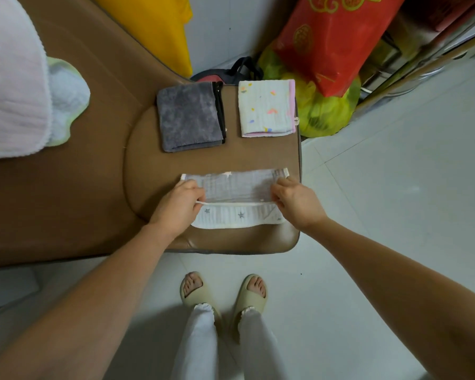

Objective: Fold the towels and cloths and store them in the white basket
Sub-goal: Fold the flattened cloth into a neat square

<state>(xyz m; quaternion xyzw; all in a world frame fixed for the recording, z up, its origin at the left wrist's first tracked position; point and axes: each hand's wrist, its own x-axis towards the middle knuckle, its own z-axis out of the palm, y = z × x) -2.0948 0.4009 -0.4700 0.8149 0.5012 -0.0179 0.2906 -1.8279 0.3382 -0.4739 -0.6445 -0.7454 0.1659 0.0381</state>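
A white cloth with grey stars (237, 197) lies flat near the front edge of the brown cushioned seat (99, 187). My left hand (177, 208) pinches its white hem at the left end, and my right hand (296, 202) pinches the same hem at the right end, holding a fold across the cloth. Behind it lie two folded cloths side by side: a grey towel (189, 116) on the left and a white cloth with coloured prints and pink edging (266, 108) on the right. No white basket is in view.
A pink-white towel (11, 86) and a pale green-edged cloth (66, 102) lie at the far left of the seat. Red and yellow-green bags (327, 78) stand on the floor behind the seat's right corner. My feet in slippers (222, 292) stand on white tiles.
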